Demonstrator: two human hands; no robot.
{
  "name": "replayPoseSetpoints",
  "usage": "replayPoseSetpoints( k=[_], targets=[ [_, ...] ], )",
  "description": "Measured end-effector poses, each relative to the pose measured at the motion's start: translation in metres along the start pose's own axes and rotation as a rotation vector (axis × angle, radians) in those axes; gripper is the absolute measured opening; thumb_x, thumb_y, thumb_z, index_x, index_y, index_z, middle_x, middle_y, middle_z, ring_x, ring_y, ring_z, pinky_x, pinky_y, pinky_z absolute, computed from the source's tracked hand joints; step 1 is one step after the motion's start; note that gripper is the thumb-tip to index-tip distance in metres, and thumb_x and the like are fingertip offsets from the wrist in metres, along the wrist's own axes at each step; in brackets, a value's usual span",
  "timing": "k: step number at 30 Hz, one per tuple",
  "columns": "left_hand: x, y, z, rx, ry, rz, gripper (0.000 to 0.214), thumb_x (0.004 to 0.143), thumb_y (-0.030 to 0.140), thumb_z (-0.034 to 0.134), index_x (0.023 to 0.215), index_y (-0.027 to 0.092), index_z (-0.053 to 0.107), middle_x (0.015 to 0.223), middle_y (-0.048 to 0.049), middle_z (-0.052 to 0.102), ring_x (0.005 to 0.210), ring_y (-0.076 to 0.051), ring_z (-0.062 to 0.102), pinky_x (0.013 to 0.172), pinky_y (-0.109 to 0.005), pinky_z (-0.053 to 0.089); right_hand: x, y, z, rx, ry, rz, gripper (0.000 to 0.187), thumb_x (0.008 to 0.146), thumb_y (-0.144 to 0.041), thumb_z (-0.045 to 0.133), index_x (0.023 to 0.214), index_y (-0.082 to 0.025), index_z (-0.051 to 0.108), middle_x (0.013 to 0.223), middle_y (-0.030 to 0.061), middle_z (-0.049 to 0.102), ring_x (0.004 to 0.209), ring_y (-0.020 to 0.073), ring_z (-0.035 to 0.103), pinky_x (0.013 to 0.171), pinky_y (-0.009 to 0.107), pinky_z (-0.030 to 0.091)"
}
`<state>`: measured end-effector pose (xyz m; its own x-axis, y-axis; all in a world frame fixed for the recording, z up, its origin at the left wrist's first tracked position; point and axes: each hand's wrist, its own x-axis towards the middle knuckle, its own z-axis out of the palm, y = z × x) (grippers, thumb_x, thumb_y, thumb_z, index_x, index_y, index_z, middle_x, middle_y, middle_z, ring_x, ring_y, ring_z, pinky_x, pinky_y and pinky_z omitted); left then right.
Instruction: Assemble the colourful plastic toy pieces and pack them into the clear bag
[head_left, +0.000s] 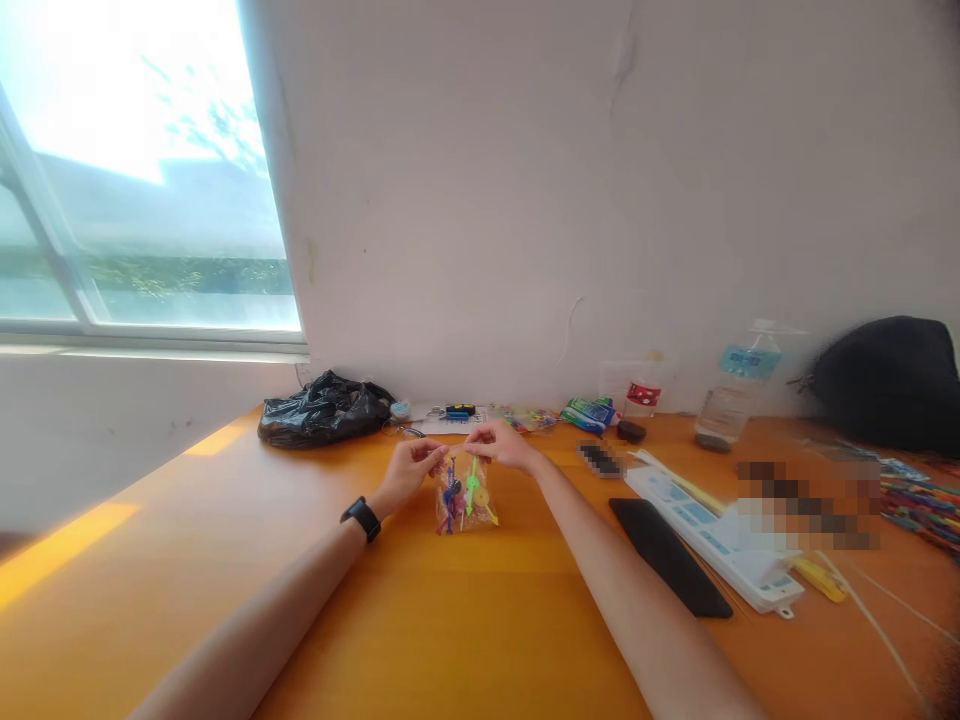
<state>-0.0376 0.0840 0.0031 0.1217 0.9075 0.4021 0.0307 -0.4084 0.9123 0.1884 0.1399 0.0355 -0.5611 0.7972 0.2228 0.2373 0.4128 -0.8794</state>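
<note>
A small clear plastic bag (466,505) hangs upright between my hands, just above or touching the wooden table. Inside it show several colourful plastic pieces, among them blue ones, a bright green one and a yellow arrow-like tip; their exact kind is hard to make out. My left hand (412,470), with a black watch on its wrist, pinches the bag's upper left corner. At the upper right corner, the fingers of my right hand (499,445) are closed on the bag's edge.
On the table (450,630), a black plastic bag (322,410) lies back left. Small packets (589,413) and a large water bottle (731,390) line the wall. To the right are a white power strip (705,530), a black flat strip (667,555) and a black bag (889,385).
</note>
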Motion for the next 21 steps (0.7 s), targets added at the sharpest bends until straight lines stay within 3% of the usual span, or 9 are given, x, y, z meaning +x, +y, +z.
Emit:
replayPoseSetpoints(
  k=[7, 12, 16, 21],
  targets=[
    [0.0006, -0.0034, -0.0049, -0.088, -0.001, 0.006, 0.035, 0.079, 0.045, 0.082, 0.093, 0.014, 0.076, 0.078, -0.0058, 0.075, 0.068, -0.015, 0.066, 0.068, -0.027, 0.052, -0.002, 0.0003, -0.0029, 0.062, 0.037, -0.015, 0.037, 0.071, -0.048, 0.082, 0.087, -0.014, 0.077, 0.067, 0.0016, 0.066, 0.059, 0.0128, 0.056, 0.057, 0.026, 0.044],
    [0.0017, -0.0016, -0.0065, -0.118, 0.012, -0.017, 0.034, 0.08, 0.042, 0.081, 0.1, 0.013, 0.08, 0.088, -0.009, 0.078, 0.077, -0.018, 0.067, 0.075, -0.029, 0.053, -0.0044, 0.0032, -0.0065, 0.174, 0.091, -0.008, 0.026, 0.07, -0.04, 0.082, 0.077, -0.015, 0.078, 0.072, 0.0039, 0.071, 0.065, 0.0129, 0.058, 0.064, 0.027, 0.047],
    [0.002, -0.0016, -0.0053, -0.14, 0.025, -0.057, 0.032, 0.078, 0.038, 0.081, 0.1, 0.014, 0.082, 0.098, -0.0113, 0.079, 0.087, -0.022, 0.069, 0.082, -0.033, 0.054, -0.0042, 0.0047, -0.0069, 0.215, 0.113, -0.019, 0.032, 0.071, -0.039, 0.083, 0.095, -0.02, 0.076, 0.083, 0.0034, 0.073, 0.071, 0.0141, 0.062, 0.066, 0.027, 0.05],
    [0.0035, -0.0044, -0.0038, -0.175, 0.069, -0.096, 0.026, 0.076, 0.034, 0.082, 0.091, 0.013, 0.082, 0.093, -0.0107, 0.078, 0.083, -0.02, 0.068, 0.08, -0.031, 0.054, -0.0008, 0.0077, -0.0049, 0.187, 0.171, -0.022, 0.018, 0.068, -0.031, 0.08, 0.077, -0.017, 0.075, 0.078, 0.004, 0.072, 0.07, 0.0148, 0.062, 0.069, 0.029, 0.05]
  ],
)
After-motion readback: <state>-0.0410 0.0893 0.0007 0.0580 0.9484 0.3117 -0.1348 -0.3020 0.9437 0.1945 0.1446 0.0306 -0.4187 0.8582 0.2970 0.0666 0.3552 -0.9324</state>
